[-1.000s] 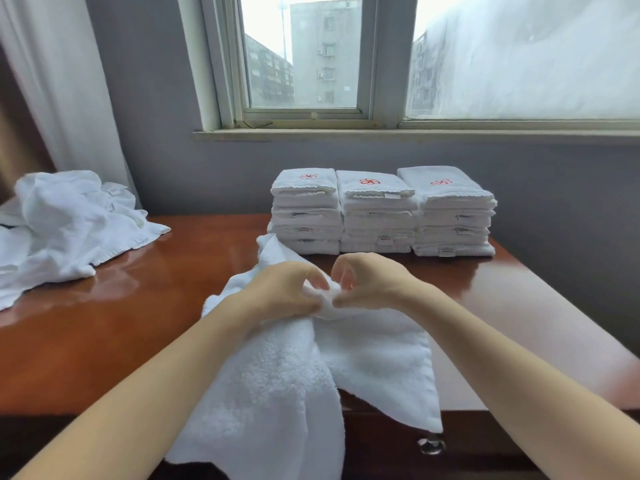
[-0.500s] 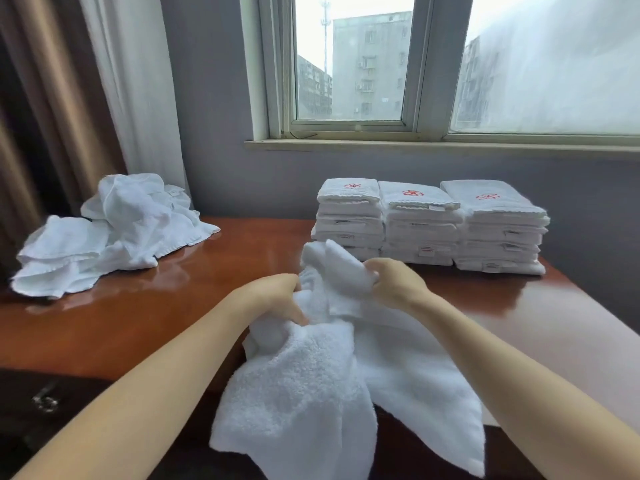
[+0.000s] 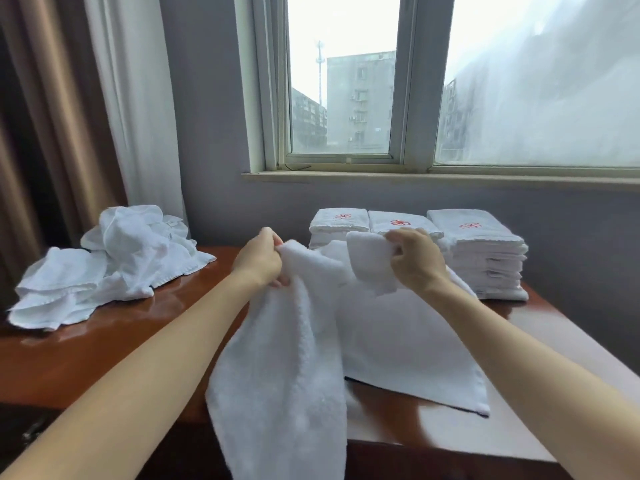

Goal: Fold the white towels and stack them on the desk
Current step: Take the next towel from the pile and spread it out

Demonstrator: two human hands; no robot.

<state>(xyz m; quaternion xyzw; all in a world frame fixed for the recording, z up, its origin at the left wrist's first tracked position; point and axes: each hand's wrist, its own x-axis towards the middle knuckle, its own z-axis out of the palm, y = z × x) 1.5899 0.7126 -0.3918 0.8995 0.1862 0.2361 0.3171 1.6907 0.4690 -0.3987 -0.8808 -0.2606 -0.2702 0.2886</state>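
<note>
A white terry towel [image 3: 294,358] hangs between my hands above the wooden desk [image 3: 86,355]. My left hand [image 3: 259,263] pinches one upper corner. My right hand [image 3: 417,263] grips the other corner, which folds over my fingers. The towel's left part drapes past the desk's front edge; its right part lies flat on the desk. Behind it stand three stacks of folded white towels [image 3: 481,258] with red logos on top, partly hidden by the held towel.
A heap of unfolded white towels [image 3: 104,268] lies at the desk's back left, by the curtains [image 3: 86,116]. A grey wall and a window sill [image 3: 433,176] run behind the stacks. The desk's right edge slants near my right forearm.
My hands have lifted and moved apart, spreading the towel's top edge between them. The camera view has also shifted left and up.
</note>
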